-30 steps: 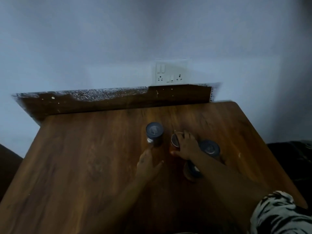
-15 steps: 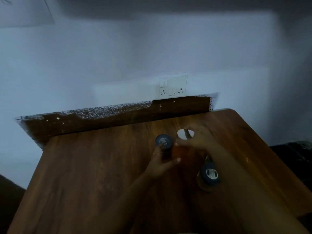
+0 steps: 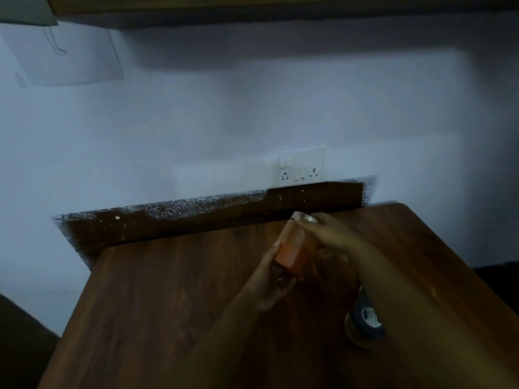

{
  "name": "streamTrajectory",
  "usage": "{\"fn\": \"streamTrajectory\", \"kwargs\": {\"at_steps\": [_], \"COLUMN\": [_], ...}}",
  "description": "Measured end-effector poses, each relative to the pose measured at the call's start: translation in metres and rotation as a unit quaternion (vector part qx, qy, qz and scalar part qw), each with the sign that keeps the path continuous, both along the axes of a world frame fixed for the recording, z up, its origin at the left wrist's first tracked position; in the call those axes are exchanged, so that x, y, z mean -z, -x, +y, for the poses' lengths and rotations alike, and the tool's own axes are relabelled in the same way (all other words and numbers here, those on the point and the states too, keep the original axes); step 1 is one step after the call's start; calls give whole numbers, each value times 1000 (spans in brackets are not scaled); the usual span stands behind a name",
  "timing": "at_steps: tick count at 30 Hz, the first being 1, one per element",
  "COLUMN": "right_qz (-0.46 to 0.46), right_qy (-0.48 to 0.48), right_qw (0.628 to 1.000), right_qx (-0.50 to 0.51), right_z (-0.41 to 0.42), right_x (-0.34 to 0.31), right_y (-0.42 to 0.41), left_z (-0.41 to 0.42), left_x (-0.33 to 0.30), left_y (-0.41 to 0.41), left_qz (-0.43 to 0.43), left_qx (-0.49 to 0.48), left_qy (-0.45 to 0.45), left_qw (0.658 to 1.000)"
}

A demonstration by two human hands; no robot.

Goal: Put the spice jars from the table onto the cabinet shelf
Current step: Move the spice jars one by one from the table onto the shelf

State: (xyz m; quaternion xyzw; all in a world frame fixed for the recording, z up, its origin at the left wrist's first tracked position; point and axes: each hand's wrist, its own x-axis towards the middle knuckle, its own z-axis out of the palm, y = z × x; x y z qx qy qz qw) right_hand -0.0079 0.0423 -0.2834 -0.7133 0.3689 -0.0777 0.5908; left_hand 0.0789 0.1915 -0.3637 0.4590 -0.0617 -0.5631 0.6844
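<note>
My right hand (image 3: 325, 231) pinches the top of an orange spice jar (image 3: 293, 248) with a clear lid and holds it tilted above the wooden table (image 3: 168, 304). Just below and left of it, my left hand (image 3: 269, 284) is curled round a dark jar (image 3: 279, 272), which is mostly hidden, and its thumb lies along the orange jar's side. A third jar with a dark lid (image 3: 365, 318) stands on the table under my right forearm. The underside of the cabinet (image 3: 252, 7) runs along the top edge.
A white wall with a double socket (image 3: 297, 167) rises behind the table. A dark wooden backsplash (image 3: 196, 220) lines the table's far edge. A paper sheet (image 3: 70, 57) hangs on the wall at the upper left. Dark furniture (image 3: 500, 279) sits to the right.
Both hands have risen from the table with their jars, the orange one now tilted and higher. The view has swung upward, bringing the cabinet underside into sight.
</note>
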Motion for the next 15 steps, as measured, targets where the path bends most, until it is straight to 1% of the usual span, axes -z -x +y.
{"fn": "streamTrajectory", "kwargs": {"at_steps": [2, 4, 5, 7, 9, 12, 13, 15], "right_qz": [5, 2, -3, -19, -46, -92, -103, -115], "right_qy": [13, 17, 16, -1, -41, -100, -106, -108], "right_qw": [1000, 1000, 1000, 1000, 998, 990, 988, 987], "right_qx": [-22, -23, -15, 2, -8, -39, -36, -13], "right_z": [3, 7, 8, 10, 10, 12, 12, 14], "right_x": [3, 5, 5, 3, 1, -1, 1, 3], "right_y": [-3, -5, -7, -9, -12, -13, -14, -17], "left_z": [-3, -4, -2, 2, 8, 11, 11, 10], "left_x": [2, 1, -2, -9, -13, -10, -11, -16], "left_y": [-2, -3, -3, -5, -9, -13, -12, -9], "left_qz": [-72, -118, -108, -20, 50, 72, 83, 70], "left_qx": [-25, -38, -41, -41, -50, -44, -34, -5], "left_qy": [-25, -17, -1, 50, 96, 115, 114, 117], "left_qw": [997, 992, 993, 998, 993, 990, 989, 991]}}
